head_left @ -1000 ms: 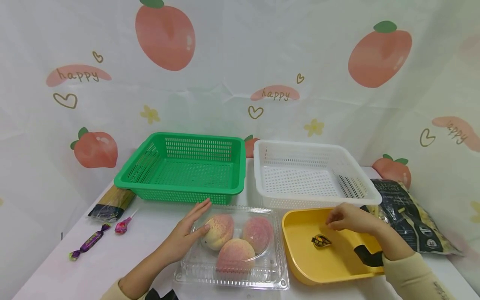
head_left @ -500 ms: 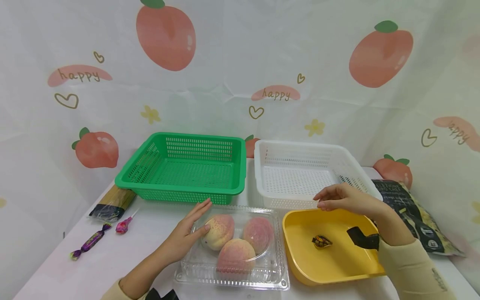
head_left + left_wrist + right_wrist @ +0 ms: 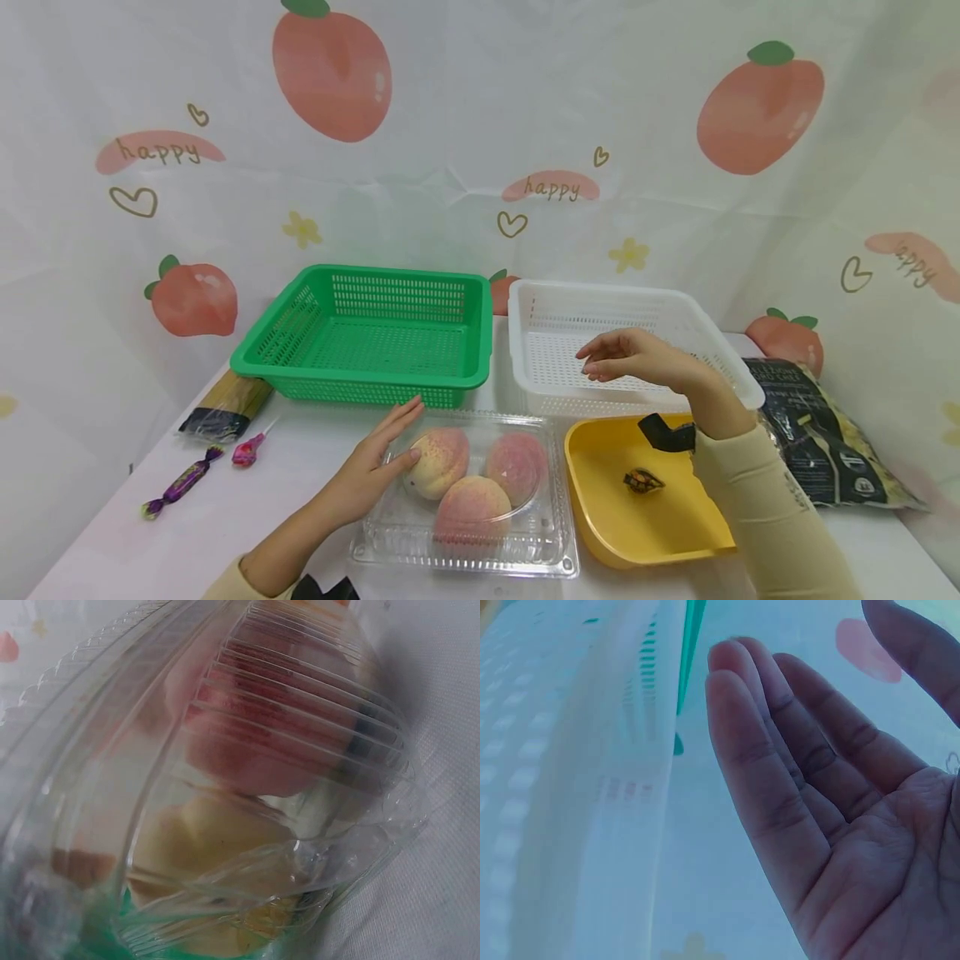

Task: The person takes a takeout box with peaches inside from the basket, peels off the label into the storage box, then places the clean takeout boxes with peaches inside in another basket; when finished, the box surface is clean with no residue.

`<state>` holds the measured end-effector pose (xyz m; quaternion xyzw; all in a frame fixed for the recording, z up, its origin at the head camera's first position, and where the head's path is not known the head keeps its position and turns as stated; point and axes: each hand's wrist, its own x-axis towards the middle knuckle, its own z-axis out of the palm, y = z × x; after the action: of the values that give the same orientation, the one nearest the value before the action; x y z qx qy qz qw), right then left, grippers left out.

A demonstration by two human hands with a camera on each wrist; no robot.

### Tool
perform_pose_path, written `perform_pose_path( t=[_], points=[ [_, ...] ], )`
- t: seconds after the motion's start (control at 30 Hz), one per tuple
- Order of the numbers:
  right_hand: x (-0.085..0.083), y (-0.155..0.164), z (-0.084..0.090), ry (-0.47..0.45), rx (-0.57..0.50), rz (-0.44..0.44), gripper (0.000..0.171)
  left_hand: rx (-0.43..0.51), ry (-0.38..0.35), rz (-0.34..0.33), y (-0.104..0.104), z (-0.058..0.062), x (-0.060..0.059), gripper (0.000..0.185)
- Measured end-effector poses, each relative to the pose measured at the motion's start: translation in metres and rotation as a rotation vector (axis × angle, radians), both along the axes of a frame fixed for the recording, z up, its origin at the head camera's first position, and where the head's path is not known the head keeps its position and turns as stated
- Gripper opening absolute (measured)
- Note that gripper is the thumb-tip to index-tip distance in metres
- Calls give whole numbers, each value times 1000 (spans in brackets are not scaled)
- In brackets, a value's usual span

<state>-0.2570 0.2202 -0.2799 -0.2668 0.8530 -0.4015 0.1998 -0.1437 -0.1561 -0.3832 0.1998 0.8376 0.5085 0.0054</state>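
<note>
My left hand (image 3: 367, 475) rests with its fingers straight on the left side of a clear plastic clamshell box (image 3: 538, 542). Three peaches are inside: a yellowish-pink peach (image 3: 438, 462), a pink peach (image 3: 519, 467) and a nearer peach (image 3: 472, 512). In the left wrist view the box's ribbed wall (image 3: 292, 690) fills the picture, peaches showing through. My right hand (image 3: 637, 360) hovers over the white basket (image 3: 540, 402), fingers loosely bent. The right wrist view shows its palm (image 3: 885, 847) holding nothing. Below the right forearm, a small dark-patterned wrapped candy (image 3: 642, 481) lies in the yellow tub (image 3: 637, 550).
A green basket (image 3: 390, 342) stands at the back left. Along the left lie a packet of thin sticks (image 3: 228, 406), a pink lollipop (image 3: 246, 452) and a purple wrapped candy (image 3: 183, 483). A black printed bag (image 3: 817, 442) sits at the far right.
My right hand has risen out of the yellow tub and moved left and away from me, over the white basket. The left hand and the box have stayed put.
</note>
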Motion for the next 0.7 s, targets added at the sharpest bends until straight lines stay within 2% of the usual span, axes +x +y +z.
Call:
perform_pose_path(
  t=[0.23,0.27,0.43,0.7],
  points=[
    [-17,-27,11,9,-31,18,35,10,14,3,1,0,0,57],
    [-19,-31,13,10,-40,24,35,-4,34,4,1,0,0,57],
    [-29,-56,21,-7,-120,43,36,5,30,15,0,1,1,56],
    [-50,-92,22,-49,-232,48,36,6,8,-3,2,-1,0,57]
  ],
)
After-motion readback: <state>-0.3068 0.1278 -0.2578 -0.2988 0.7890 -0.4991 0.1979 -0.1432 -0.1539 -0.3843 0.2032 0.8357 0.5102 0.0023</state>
